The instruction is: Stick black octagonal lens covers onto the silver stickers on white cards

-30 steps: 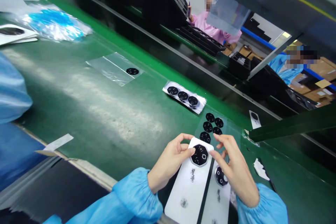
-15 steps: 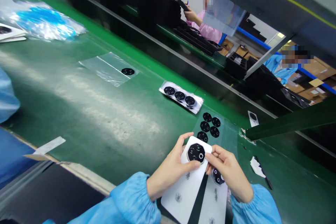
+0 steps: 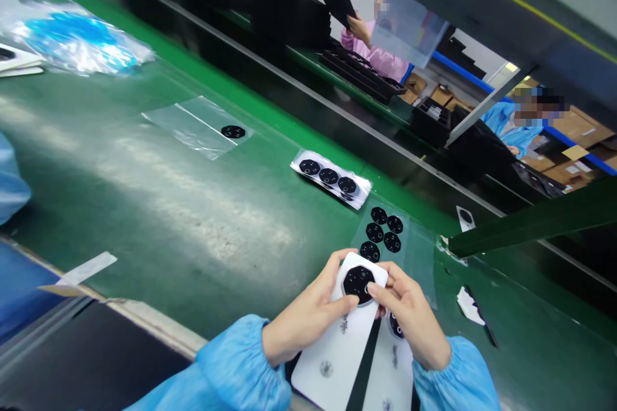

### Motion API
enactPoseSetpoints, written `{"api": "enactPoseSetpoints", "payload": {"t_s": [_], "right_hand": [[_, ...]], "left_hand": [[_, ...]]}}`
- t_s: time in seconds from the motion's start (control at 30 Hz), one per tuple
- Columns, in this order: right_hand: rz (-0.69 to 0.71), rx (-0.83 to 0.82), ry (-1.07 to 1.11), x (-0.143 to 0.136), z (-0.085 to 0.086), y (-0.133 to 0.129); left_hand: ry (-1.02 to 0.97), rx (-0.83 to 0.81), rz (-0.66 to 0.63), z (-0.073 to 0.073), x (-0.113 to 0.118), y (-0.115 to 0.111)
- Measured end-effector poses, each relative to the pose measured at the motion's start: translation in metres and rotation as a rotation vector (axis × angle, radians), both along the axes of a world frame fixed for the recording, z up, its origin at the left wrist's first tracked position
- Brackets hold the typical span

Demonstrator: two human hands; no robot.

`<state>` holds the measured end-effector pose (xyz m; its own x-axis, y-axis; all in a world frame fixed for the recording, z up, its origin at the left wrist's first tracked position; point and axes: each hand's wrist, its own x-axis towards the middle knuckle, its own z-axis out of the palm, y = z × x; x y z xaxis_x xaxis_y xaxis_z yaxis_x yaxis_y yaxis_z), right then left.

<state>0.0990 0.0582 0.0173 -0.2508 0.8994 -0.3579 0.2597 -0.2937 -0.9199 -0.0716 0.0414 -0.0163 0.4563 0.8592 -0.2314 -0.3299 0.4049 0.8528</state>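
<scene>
Bench (image 3: 164,186): we are working at its near edge, over its green surface.
White panel (image 3: 337,341): we are holding it there, its black octagon (image 3: 358,282) lying toward the far end.
Left hand (image 3: 313,311): its fingers are pinching the panel's left side, thumb touching the octagon's lower rim.
Right hand (image 3: 409,305): its fingers are pinching the opposite side, thumb on the octagon; what is happening underneath we cannot tell. We are best holding level and spreading thumb pressure evenly.
Second panel (image 3: 388,366): it is lying just alongside, partly covered, crowding our right wrist.
Clear sheet (image 3: 418,263): it is lying just beyond, carrying black discs (image 3: 375,232).
White strip (image 3: 361,192): it is lying farther off.
Dark slim tool (image 3: 488,331): it is lying rightward, out of our way.
</scene>
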Motion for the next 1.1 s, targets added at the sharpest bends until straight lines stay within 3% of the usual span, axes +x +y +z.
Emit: {"api": "enactPoseSetpoints", "payload": {"t_s": [0.1,0.47,0.67,0.8,0.87,1.0,1.07,1.1], "right_hand": [[-0.036,0.030,-0.035,-0.001,-0.001,0.000],[-0.060,0.250,-0.166,-0.002,-0.009,-0.007],[-0.032,0.147,-0.138,-0.001,-0.004,-0.006],[0.150,0.035,-0.057,0.009,-0.007,-0.022],[0.158,-0.003,-0.078,0.017,-0.005,-0.027],[-0.095,0.065,-0.135,0.043,0.014,-0.004],[-0.308,0.199,-0.141,0.059,0.025,0.029],[-0.369,0.246,-0.140,0.067,0.028,0.049]], "left_hand": [[-0.028,-0.009,-0.024,0.005,0.000,0.001],[0.059,-0.018,0.152,0.006,0.016,0.010],[-0.014,-0.072,0.175,0.008,0.013,0.013],[-0.024,-0.085,0.331,0.009,0.004,0.019],[-0.015,-0.082,0.396,0.010,0.002,0.023],[0.101,0.025,0.437,0.008,0.009,0.023],[0.275,0.221,0.345,0.006,0.018,0.017],[0.371,0.374,0.235,0.004,0.022,0.013]]}}
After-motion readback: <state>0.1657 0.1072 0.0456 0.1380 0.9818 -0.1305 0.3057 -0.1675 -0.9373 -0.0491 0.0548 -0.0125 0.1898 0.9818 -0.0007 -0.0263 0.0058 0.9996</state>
